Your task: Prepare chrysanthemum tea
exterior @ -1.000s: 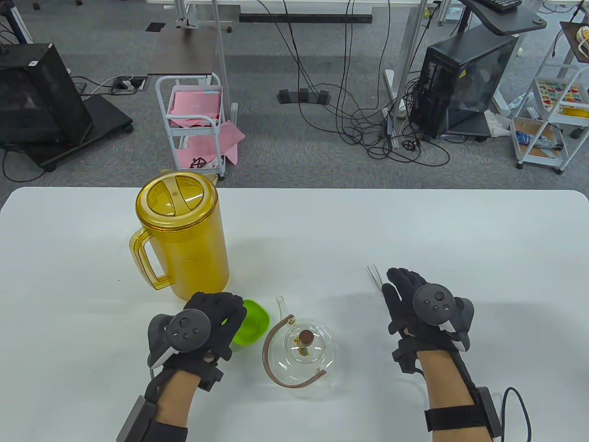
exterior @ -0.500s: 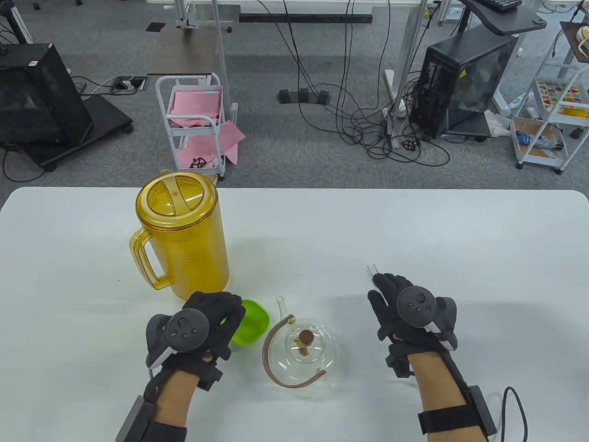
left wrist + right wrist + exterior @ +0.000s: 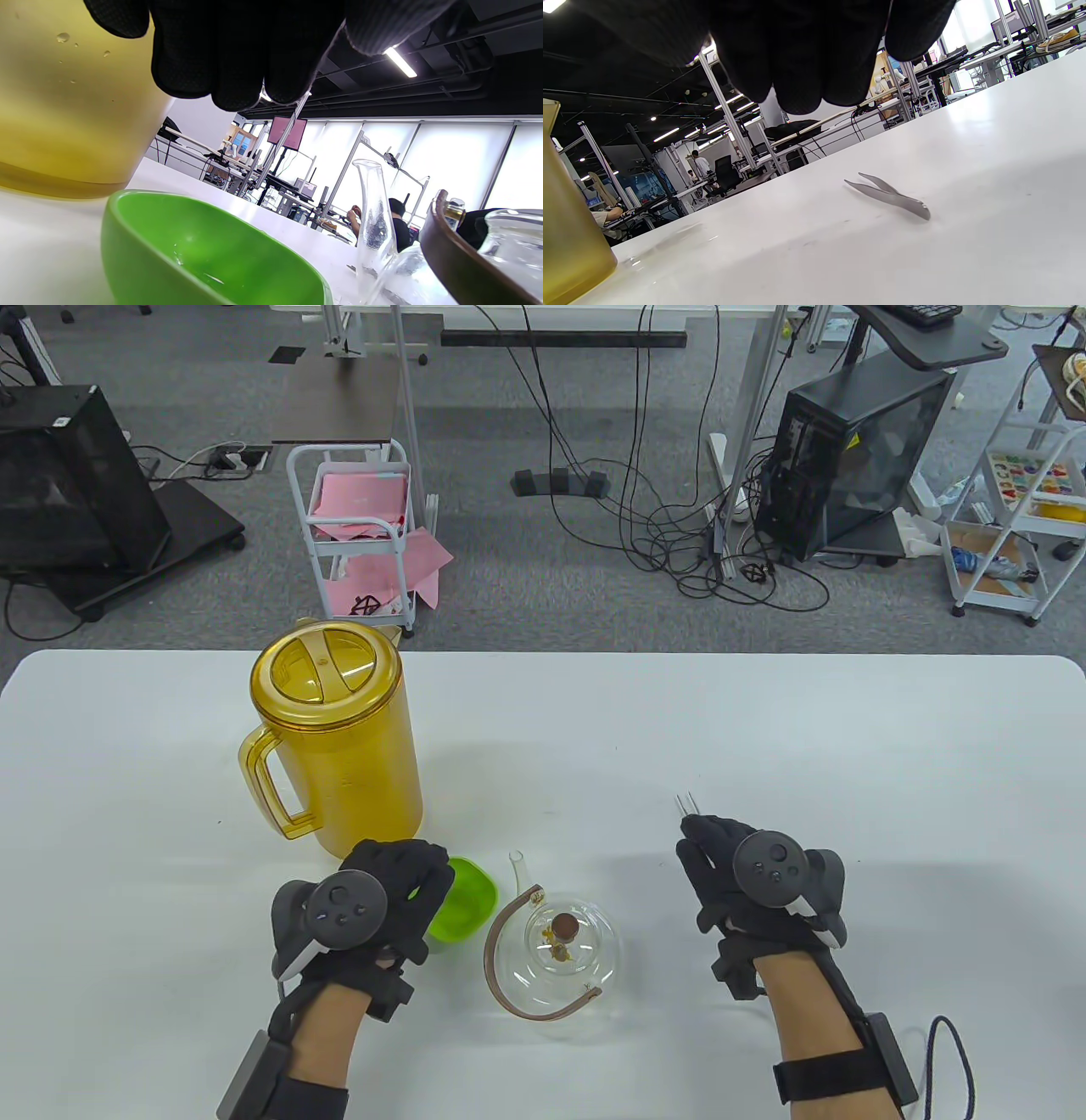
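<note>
A clear glass teapot with a brown handle and a cork-knobbed lid stands near the table's front edge, with a few yellow flowers inside. Just left of it sits a green bowl. My left hand hovers over the bowl's left rim. In the left wrist view its loosely curled fingers hang above the bowl without touching it. A lidded amber pitcher stands behind. My right hand hovers over metal tweezers, which lie flat on the table with its fingers above them.
The white table stretches bare to the right and behind the hands. The teapot's spout points toward the bowl and pitcher. Beyond the far edge stand a small white cart, cables and computer cases on the floor.
My right hand has shifted left and a little nearer, now covering most of the tweezers. The left hand, bowl, teapot and pitcher have stayed put.
</note>
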{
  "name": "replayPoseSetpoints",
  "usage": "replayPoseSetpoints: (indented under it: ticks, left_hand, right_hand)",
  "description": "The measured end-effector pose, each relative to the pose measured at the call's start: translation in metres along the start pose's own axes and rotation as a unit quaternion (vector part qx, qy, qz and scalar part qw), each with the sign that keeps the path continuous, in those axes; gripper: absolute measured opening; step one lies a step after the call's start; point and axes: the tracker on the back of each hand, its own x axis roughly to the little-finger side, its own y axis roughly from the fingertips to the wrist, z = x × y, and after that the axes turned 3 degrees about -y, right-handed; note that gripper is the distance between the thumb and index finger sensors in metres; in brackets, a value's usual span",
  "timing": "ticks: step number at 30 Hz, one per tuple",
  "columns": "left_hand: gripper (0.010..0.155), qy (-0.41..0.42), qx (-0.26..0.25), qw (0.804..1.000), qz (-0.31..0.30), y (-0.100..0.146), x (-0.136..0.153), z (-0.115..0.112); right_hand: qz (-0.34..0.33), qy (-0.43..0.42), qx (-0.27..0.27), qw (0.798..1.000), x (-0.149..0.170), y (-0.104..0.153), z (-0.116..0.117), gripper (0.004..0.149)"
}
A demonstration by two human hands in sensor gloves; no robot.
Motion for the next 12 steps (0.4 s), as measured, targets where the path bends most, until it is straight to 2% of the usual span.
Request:
replayPoseSetpoints:
  ticks: [12]
  left_hand:
    - [0.053, -0.008, 0.010, 1.000, 0.002, 0.003, -0.001, -0.004]
  right_hand:
    - [-0.018, 0.006, 0.002, 1.000, -0.011, 0.006, -0.001, 0.054]
